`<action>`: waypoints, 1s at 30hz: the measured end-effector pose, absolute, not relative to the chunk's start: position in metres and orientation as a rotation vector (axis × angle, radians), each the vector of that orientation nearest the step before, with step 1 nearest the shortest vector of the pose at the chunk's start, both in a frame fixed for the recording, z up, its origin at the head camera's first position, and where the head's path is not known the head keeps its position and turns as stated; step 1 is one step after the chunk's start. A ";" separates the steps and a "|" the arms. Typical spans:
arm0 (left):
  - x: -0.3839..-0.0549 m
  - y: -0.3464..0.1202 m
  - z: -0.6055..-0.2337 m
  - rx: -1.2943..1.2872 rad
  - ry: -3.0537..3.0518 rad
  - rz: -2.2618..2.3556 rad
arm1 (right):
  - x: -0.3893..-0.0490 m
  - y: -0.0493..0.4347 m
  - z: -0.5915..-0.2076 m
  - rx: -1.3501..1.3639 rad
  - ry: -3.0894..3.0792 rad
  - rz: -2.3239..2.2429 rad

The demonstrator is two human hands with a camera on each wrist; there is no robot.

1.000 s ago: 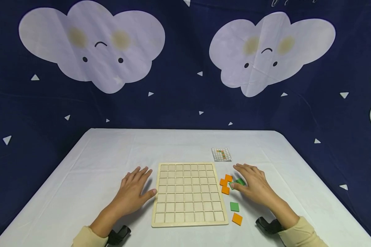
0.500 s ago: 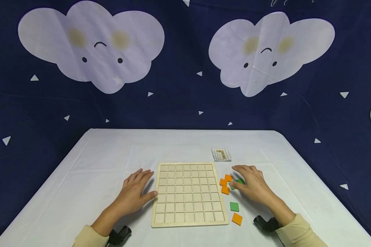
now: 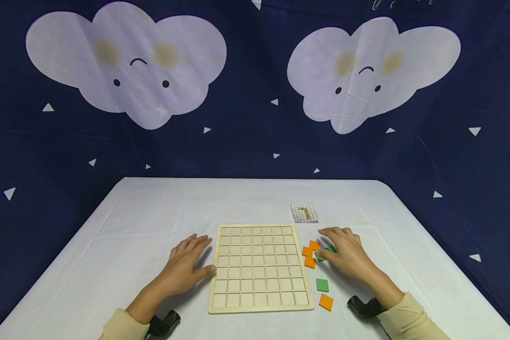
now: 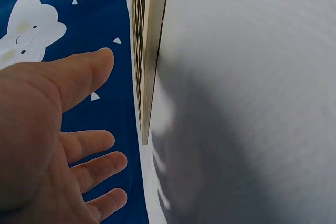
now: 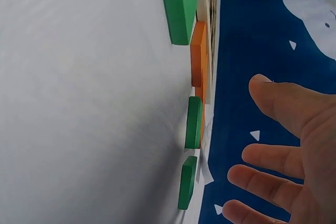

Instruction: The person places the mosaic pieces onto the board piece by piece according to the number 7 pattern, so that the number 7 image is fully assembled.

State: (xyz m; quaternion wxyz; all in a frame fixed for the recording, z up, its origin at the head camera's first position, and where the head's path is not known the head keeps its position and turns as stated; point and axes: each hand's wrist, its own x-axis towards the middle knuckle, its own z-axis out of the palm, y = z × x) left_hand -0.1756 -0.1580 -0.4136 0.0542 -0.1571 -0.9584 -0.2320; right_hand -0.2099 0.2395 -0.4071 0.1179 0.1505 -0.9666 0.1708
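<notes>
A square wooden grid board (image 3: 255,271) lies on the white table, its cells bare. My left hand (image 3: 182,264) hovers at the board's left edge, fingers extended and holding nothing; the left wrist view shows the thumb (image 4: 86,77) apart from the board. Over the tiles right of the board, my right hand (image 3: 346,252) is spread and holds nothing. Beneath it lie green tiles (image 3: 330,249), partly covered by the hand. Several orange tiles (image 3: 310,262) cluster beside the board. Nearer me are a green tile (image 3: 322,284) and an orange tile (image 3: 326,302).
Behind the board's right corner lies a small card (image 3: 304,213) printed with a grid of orange and green squares. A dark blue cloth with clouds (image 3: 127,61) hangs behind the table (image 3: 187,198).
My right hand has shifted slightly to the left. The left hand has moved a little to the right and nearer me. The tiles and board lie as before.
</notes>
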 end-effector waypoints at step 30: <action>-0.176 -0.158 -0.414 -0.501 -2.929 -0.748 | -0.214 0.240 -0.409 0.407 -2.795 0.528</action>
